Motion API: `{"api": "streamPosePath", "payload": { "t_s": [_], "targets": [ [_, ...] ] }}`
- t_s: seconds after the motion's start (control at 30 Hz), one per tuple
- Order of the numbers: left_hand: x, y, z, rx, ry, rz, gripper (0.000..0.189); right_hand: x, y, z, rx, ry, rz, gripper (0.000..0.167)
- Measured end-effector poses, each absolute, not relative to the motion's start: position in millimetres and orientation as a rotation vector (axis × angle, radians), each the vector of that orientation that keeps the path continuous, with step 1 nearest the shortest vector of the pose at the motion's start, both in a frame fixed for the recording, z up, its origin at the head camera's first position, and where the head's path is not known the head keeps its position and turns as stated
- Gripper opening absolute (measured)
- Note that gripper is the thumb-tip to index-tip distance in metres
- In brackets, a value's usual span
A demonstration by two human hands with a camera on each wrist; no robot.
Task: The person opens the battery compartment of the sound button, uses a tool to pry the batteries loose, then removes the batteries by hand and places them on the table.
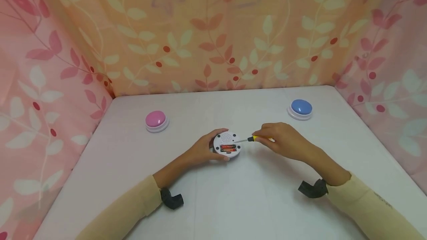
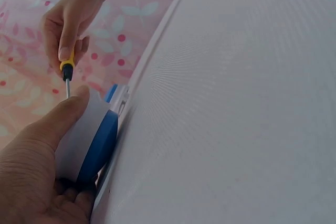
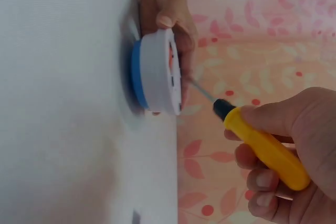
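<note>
Left hand (image 1: 202,149) is clasping the round button unit (image 1: 227,138) by its left side, battery face up over the worktop (image 1: 227,203). Right hand (image 1: 285,142), apart from it, is gripping the screwdriver (image 3: 268,150), whose shaft is pointing leftward at the unit; tip contact unclear.

We find ourselves in a small cloth-walled booth set around a single white-topped desk (image 1: 207,203), with orange cloth (image 1: 207,17) printed with leaves and red dots hanging behind it. Pink cloth (image 1: 50,84) in a similar leafy pattern lines the left and right sides, so we cannot tell whether a home, a lab or a workshop lies beyond. We do read it as a spot for small handwork, from the yellow-handled screwdriver (image 3: 273,153) and the round white device (image 1: 227,139) with its batteries (image 1: 228,148) exposed.
</note>
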State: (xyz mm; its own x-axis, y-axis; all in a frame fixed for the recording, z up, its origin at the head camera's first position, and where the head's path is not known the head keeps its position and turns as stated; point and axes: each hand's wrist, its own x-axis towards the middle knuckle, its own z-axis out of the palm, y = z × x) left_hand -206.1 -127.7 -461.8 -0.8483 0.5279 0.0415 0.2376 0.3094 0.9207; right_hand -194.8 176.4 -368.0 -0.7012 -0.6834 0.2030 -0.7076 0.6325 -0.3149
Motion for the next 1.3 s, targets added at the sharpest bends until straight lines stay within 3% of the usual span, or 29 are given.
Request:
{"api": "streamPosePath", "payload": {
  "t_s": [0.9,1.3],
  "targets": [
    [-205,-128,-459,0.655,2.353,1.524,0.094,-202,146,-336,1.301,-2.907,0.354,0.023],
    [-204,-130,-463,0.68,2.383,1.5,0.092,-210,147,-350,1.285,-2.868,0.419,0.023]
  ]
}}
